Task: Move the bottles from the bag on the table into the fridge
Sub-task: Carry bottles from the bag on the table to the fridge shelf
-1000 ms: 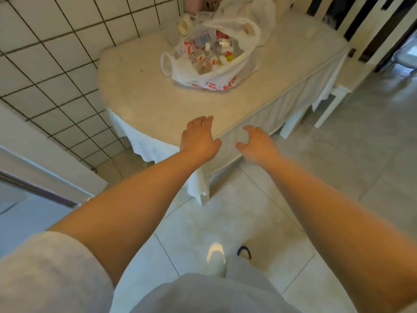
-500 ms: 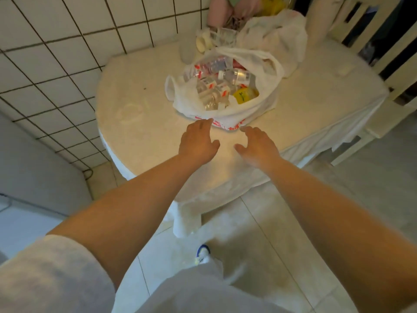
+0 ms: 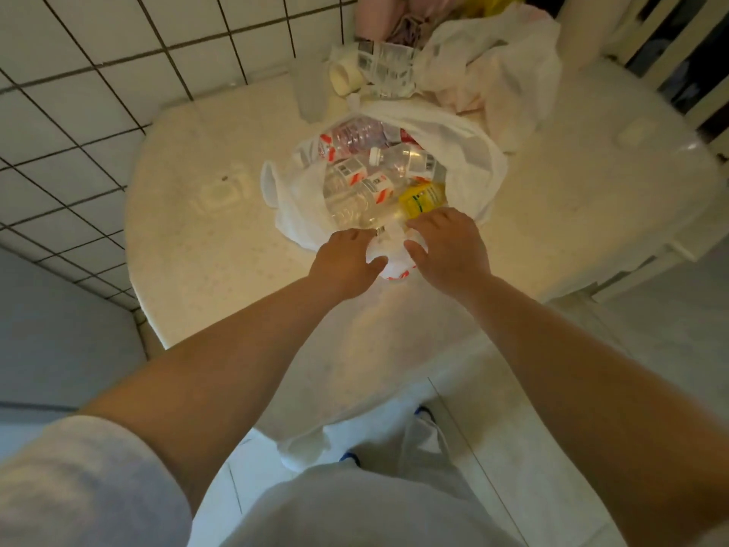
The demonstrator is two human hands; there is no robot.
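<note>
Your left hand (image 3: 347,262) and right hand (image 3: 447,246) both grip the near rim of the white bag (image 3: 300,199) on the counter (image 3: 205,246); clear bottles (image 3: 355,195) with red-white labels fill it.

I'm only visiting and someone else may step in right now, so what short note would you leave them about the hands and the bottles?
Left hand: at the near rim of the bag, fingers curled; whether it grips anything is unclear.
Right hand: reaching over the same rim, next to the yellow-labelled bottle; its grip is hidden too.
Bottles: all lie in the open bag on the table.
Done: nothing lifted out.
Left: take each bottle to the fridge, which is out of view.
</note>
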